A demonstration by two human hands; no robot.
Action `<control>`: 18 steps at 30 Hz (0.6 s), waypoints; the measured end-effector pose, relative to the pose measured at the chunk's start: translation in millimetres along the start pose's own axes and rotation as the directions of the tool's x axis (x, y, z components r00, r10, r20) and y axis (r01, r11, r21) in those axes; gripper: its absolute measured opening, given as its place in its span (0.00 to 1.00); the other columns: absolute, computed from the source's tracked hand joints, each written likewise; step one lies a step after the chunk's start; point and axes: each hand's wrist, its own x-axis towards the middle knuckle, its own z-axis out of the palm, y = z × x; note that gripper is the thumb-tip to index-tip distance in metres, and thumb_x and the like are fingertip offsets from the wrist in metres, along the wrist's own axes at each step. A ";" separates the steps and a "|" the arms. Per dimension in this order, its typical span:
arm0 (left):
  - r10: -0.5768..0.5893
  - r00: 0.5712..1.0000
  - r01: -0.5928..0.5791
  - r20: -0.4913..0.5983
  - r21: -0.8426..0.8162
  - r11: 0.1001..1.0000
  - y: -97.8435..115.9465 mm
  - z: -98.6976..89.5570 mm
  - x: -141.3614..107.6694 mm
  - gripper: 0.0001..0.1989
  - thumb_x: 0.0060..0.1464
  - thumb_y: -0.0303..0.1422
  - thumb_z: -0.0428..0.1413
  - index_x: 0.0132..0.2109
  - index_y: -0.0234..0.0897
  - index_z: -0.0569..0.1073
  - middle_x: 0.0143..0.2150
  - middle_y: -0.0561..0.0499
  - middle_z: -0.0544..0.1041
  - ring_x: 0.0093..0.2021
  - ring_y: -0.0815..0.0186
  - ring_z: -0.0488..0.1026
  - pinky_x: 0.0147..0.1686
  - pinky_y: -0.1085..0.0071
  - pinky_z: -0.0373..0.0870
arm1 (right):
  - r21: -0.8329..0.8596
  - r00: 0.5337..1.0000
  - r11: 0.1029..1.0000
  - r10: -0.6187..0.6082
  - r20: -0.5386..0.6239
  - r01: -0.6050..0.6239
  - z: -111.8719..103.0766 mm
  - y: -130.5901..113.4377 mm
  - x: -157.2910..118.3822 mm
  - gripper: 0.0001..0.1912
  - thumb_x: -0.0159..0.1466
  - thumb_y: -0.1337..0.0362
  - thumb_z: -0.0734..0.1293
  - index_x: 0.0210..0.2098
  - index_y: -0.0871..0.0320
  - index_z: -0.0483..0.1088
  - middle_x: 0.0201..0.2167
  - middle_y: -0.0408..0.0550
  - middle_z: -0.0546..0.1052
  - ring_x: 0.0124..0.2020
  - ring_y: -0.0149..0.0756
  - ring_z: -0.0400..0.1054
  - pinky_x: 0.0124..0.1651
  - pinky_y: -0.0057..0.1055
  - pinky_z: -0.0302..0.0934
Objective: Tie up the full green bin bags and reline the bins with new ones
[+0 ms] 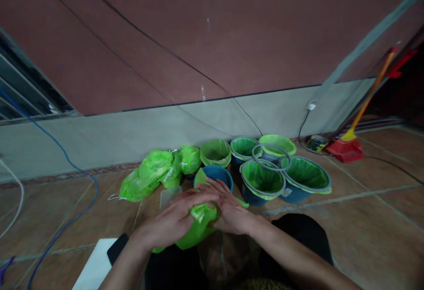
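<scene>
Between my two hands is a bright green plastic bag (197,232), crumpled and bunched, with its loose end hanging toward my knees. My left hand (180,212) grips it from the left. My right hand (230,206) closes on it from the right, and the fingers of both hands meet and partly overlap on top. Some fingertips are blurred or hidden. Just beyond the hands stands a blue bucket (222,173) with no liner over most of its rim; a flap of green plastic shows at its left side.
Several lined buckets stand right of centre, including a large one (308,175); a loose grey ring (272,145) rests across some rims. Filled green bags (154,168) lie at left. A red dustpan (346,148) and broom are at right. A blue cable (71,155) crosses the tiles.
</scene>
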 end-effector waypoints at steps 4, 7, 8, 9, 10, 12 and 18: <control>0.038 0.999 -0.038 0.012 -0.021 0.999 15.8 -25.2 -20.1 0.22 0.64 0.31 0.45 0.62 0.48 0.68 0.53 0.51 0.78 0.56 0.62 0.72 0.61 0.59 0.65 | 0.107 0.994 0.994 -0.027 0.104 0.015 -2.3 1.2 4.5 0.28 0.54 0.61 0.73 0.55 0.49 0.70 0.54 0.46 0.75 0.63 0.44 0.60 0.71 0.48 0.38; 0.029 0.999 -0.030 -0.046 -0.012 0.999 16.5 -40.4 -34.4 0.22 0.63 0.36 0.46 0.62 0.45 0.69 0.48 0.48 0.80 0.51 0.61 0.75 0.56 0.61 0.69 | 0.083 0.989 0.996 0.008 0.145 -0.020 -1.8 13.7 -3.0 0.13 0.56 0.65 0.69 0.42 0.52 0.76 0.40 0.44 0.78 0.52 0.42 0.67 0.65 0.45 0.49; 0.010 0.997 -0.010 -0.076 -0.007 1.000 14.8 -44.0 -38.6 0.22 0.63 0.37 0.46 0.62 0.45 0.69 0.48 0.48 0.80 0.51 0.60 0.75 0.55 0.61 0.69 | 0.054 0.988 0.998 0.023 0.152 -0.031 -1.4 19.3 -6.2 0.11 0.56 0.65 0.69 0.40 0.53 0.76 0.39 0.46 0.78 0.51 0.43 0.67 0.62 0.44 0.53; -0.015 0.993 0.014 -0.115 -0.006 1.000 12.3 -46.8 -42.2 0.22 0.62 0.38 0.46 0.61 0.45 0.70 0.47 0.48 0.80 0.50 0.60 0.75 0.54 0.60 0.70 | 0.020 0.987 0.999 0.039 0.155 -0.042 -0.9 25.4 -9.3 0.10 0.55 0.65 0.70 0.38 0.55 0.77 0.38 0.48 0.77 0.50 0.45 0.67 0.60 0.43 0.56; -0.041 0.986 0.041 -0.160 -0.006 0.999 9.0 -49.0 -45.4 0.22 0.61 0.38 0.47 0.60 0.46 0.71 0.47 0.48 0.80 0.50 0.59 0.76 0.54 0.59 0.70 | -0.015 0.986 0.998 0.059 0.156 -0.057 -0.2 32.0 -12.3 0.10 0.54 0.65 0.71 0.37 0.56 0.77 0.37 0.49 0.77 0.49 0.47 0.67 0.58 0.43 0.57; -0.092 0.964 0.093 -0.249 -0.011 0.996 1.4 -52.2 -49.6 0.22 0.59 0.38 0.47 0.58 0.46 0.74 0.47 0.49 0.80 0.52 0.58 0.75 0.56 0.57 0.68 | -0.064 0.979 0.992 0.117 0.165 -0.107 1.9 46.6 -18.0 0.09 0.51 0.65 0.72 0.34 0.57 0.77 0.35 0.50 0.77 0.47 0.48 0.69 0.55 0.42 0.59; -0.166 0.907 0.156 -0.388 -0.057 0.986 -23.0 -61.2 -38.7 0.23 0.55 0.38 0.48 0.56 0.42 0.74 0.46 0.48 0.81 0.52 0.57 0.75 0.58 0.54 0.65 | -0.180 0.899 0.917 0.389 0.200 -0.356 15.1 92.5 -28.0 0.03 0.53 0.67 0.70 0.28 0.58 0.77 0.30 0.51 0.79 0.39 0.46 0.74 0.48 0.36 0.61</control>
